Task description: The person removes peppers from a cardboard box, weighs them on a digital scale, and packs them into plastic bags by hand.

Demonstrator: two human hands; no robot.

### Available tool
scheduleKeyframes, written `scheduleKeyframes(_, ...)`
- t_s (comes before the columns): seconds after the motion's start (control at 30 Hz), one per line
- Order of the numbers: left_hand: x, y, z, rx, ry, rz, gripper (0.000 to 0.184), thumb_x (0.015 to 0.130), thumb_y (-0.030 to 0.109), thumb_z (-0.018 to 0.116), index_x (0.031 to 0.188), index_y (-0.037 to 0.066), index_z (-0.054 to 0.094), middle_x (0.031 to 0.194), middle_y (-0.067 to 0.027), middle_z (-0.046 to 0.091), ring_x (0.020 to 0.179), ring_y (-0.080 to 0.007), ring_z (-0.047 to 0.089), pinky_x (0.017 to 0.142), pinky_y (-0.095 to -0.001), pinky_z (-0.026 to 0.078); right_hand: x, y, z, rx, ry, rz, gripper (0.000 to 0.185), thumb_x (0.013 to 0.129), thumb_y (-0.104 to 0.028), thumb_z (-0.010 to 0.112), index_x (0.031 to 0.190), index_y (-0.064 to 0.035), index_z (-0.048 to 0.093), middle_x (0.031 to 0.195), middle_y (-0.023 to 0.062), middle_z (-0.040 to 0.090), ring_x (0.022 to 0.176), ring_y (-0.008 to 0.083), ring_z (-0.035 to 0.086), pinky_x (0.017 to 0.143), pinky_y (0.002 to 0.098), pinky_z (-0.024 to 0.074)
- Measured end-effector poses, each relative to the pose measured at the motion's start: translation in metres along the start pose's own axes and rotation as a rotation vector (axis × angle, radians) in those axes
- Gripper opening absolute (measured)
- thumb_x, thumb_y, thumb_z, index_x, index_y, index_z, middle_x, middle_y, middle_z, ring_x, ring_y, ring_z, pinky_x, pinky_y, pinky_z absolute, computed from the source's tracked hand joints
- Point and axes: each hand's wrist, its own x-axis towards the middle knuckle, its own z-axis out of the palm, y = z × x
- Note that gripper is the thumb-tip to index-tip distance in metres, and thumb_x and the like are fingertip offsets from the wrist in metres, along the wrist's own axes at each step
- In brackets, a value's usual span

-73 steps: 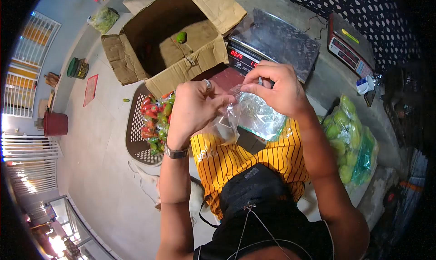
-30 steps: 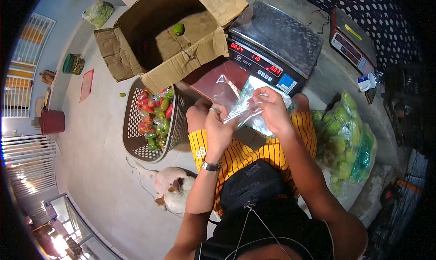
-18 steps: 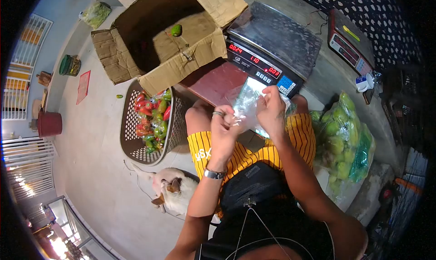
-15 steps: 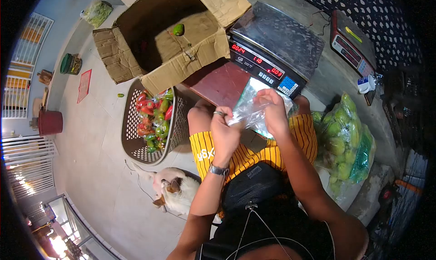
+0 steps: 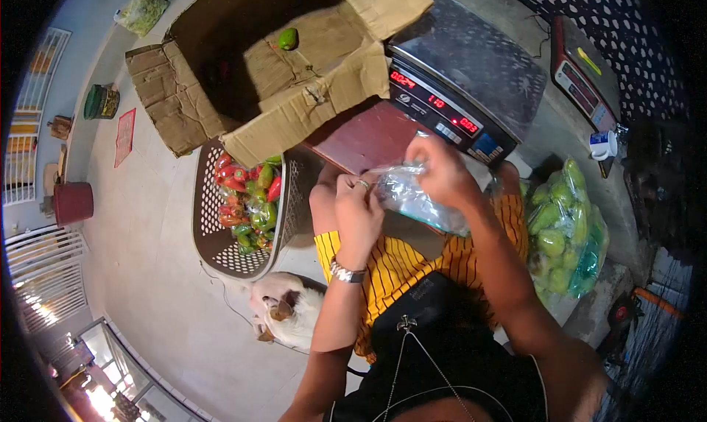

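Above my lap, a clear plastic bag is stretched between my hands. My left hand, with a ring and a wristwatch, is closed on the bag's left end. The fingers of my right hand are curled against its upper right part; some blur hides their exact grip. Just beyond stands a digital scale with lit red digits and a bare-looking metal plate. A dark red board lies in front of the scale, left of the bag.
A cardboard box holds one green pepper. Below it, a plastic basket contains bagged red and green peppers. A dog lies on the floor. Right of me are a bag of green produce, a mug and a second scale.
My right hand has turned inward and its fingers have curled more over the bag. The bag now hangs lower and looks more spread out. The view has shifted slightly.
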Motion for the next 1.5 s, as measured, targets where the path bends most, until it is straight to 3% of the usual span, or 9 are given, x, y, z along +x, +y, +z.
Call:
scheduleKeyframes(0.07,0.017,0.015,-0.013,0.147,-0.078,-0.176,0.036,0.082,-0.005,0.065,0.118,-0.003,0.067,0.115,-0.0207,0.059,0.096,-0.0393,0.061,0.082,-0.0429,0.052,0.031,-0.03,-0.008,-0.013,-0.351,-0.226,0.029,0.079,-0.004,0.082,0.098,-0.0058,0.06,0.093,0.0067,0.061,0.085,0.0188,0.062,0.073,0.0326,0.0505)
scheduleKeyframes(0.2,0.022,-0.018,-0.002,0.141,0.057,-0.06,0.043,0.08,-0.002,0.068,0.122,-0.004,0.06,0.122,-0.0223,0.055,0.109,-0.0418,0.057,0.089,-0.0465,0.051,0.178,-0.085,0.024,0.05,-0.07,-0.165,0.035,0.085,-0.03,0.083,0.1,-0.004,0.065,0.091,0.0119,0.067,0.076,0.0306,0.065,0.072,0.0412,0.0547)
scheduleKeyframes(0.27,0.019,-0.038,0.006,0.075,0.131,-0.11,0.044,0.079,-0.001,0.07,0.122,-0.004,0.058,0.12,-0.0223,0.055,0.113,-0.042,0.056,0.092,-0.0469,0.05,0.274,-0.075,0.075,-0.252,0.008,-0.071,0.051,0.089,-0.049,0.073,0.115,-0.0053,0.07,0.122,0.0171,0.071,0.105,0.0347,0.072,0.087,0.0482,0.0561)
scheduleKeyframes(0.47,0.026,-0.055,0.012,-0.036,0.018,-0.242,0.052,0.076,-0.001,0.072,0.126,-0.001,0.057,0.118,-0.0193,0.058,0.106,-0.04,0.06,0.087,-0.043,0.053,0.415,-0.018,0.208,-0.896,-0.565,0.123,0.055,0.094,-0.043,0.066,0.136,-0.0076,0.066,0.145,0.0192,0.059,0.132,0.0355,0.058,0.109,0.0459,0.0495)
scheduleKeyframes(0.67,0.019,-0.081,0.007,-0.031,0.013,-0.279,0.041,0.083,0.0,0.068,0.123,0.0,0.059,0.112,-0.0202,0.057,0.096,-0.0417,0.061,0.08,-0.0459,0.053,0.44,-0.084,0.271,-0.513,-0.49,0.155,0.037,0.089,-0.02,0.067,0.123,-0.0054,0.071,0.132,0.0184,0.068,0.121,0.0352,0.066,0.1,0.0445,0.0551)
scheduleKeyframes(1.03,0.017,-0.084,-0.002,-0.118,0.008,-0.344,0.032,0.082,-0.002,0.064,0.114,-0.003,0.062,0.104,-0.0196,0.059,0.092,-0.0402,0.062,0.077,-0.0443,0.053,0.449,-0.055,0.381,-0.541,-0.421,-0.011,0.064,0.087,-0.021,0.067,0.145,-0.0019,0.05,0.155,0.0297,0.036,0.141,0.043,0.043,0.113,0.0456,0.0437)
scheduleKeyframes(1.27,0.029,-0.066,-0.006,-0.109,0.065,-0.253,0.03,0.081,-0.003,0.063,0.11,-0.004,0.063,0.102,-0.0195,0.061,0.092,-0.0393,0.063,0.078,-0.0427,0.053,0.371,-0.093,0.246,-0.705,-0.693,-0.099,0.072,0.079,-0.027,0.075,0.146,-0.0133,0.054,0.161,0.0294,0.025,0.144,0.0436,0.04,0.113,0.0433,0.0443)
scheduleKeyframes(1.47,0.015,-0.055,0.007,-0.109,0.017,-0.22,0.031,0.079,-0.003,0.063,0.11,-0.004,0.064,0.102,-0.0194,0.062,0.094,-0.0377,0.064,0.082,-0.0412,0.052,0.237,-0.098,0.027,0.045,0.099,-0.43,0.06,0.062,-0.026,0.091,0.117,-0.0122,0.071,0.132,0.0221,0.047,0.124,0.0395,0.052,0.107,0.0457,0.0468)
scheduleKeyframes(1.5,0.011,-0.054,0.008,-0.129,0.011,-0.238,0.032,0.079,-0.003,0.063,0.111,-0.003,0.064,0.102,-0.0192,0.063,0.094,-0.0376,0.064,0.082,-0.0411,0.052,0.206,-0.099,-0.026,0.386,-0.039,-0.08,0.063,0.063,-0.022,0.091,0.12,-0.01,0.069,0.128,0.0195,0.051,0.12,0.0372,0.058,0.099,0.0418,0.0525)
